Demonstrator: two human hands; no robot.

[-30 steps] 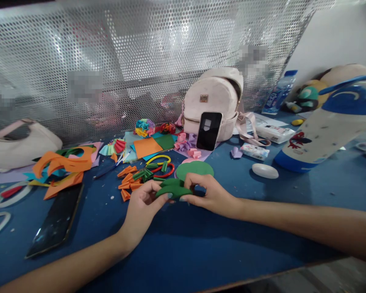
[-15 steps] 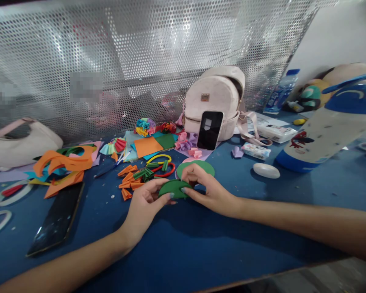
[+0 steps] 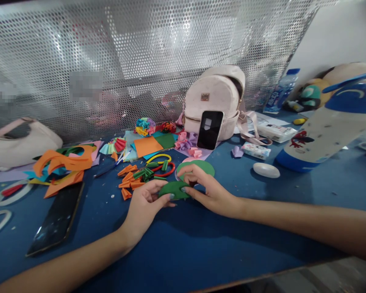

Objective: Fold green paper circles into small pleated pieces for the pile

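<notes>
A folded piece of dark green paper (image 3: 174,189) is held just above the blue table between both hands. My left hand (image 3: 146,203) pinches its left end, thumb in front and fingers behind. My right hand (image 3: 209,191) grips the right end between thumb and fingers. Behind the right hand lie green paper circles (image 3: 205,167), partly covered by it. Folded orange paper pieces (image 3: 128,181) and folded green pieces (image 3: 146,174) sit beyond the left hand, beside scissors with yellow and red handles (image 3: 167,169).
A black phone (image 3: 57,219) and orange paper scraps (image 3: 65,158) lie at left. A second phone (image 3: 210,130) leans on a white backpack (image 3: 213,97). A large water bottle (image 3: 326,126) and a white oval object (image 3: 266,170) are at right. A perforated metal panel (image 3: 134,53) stands behind.
The green paper's upper edge sits slightly lower and looks flatter, and the right fingers have shifted a little over it. Everything else on the table stays put.
</notes>
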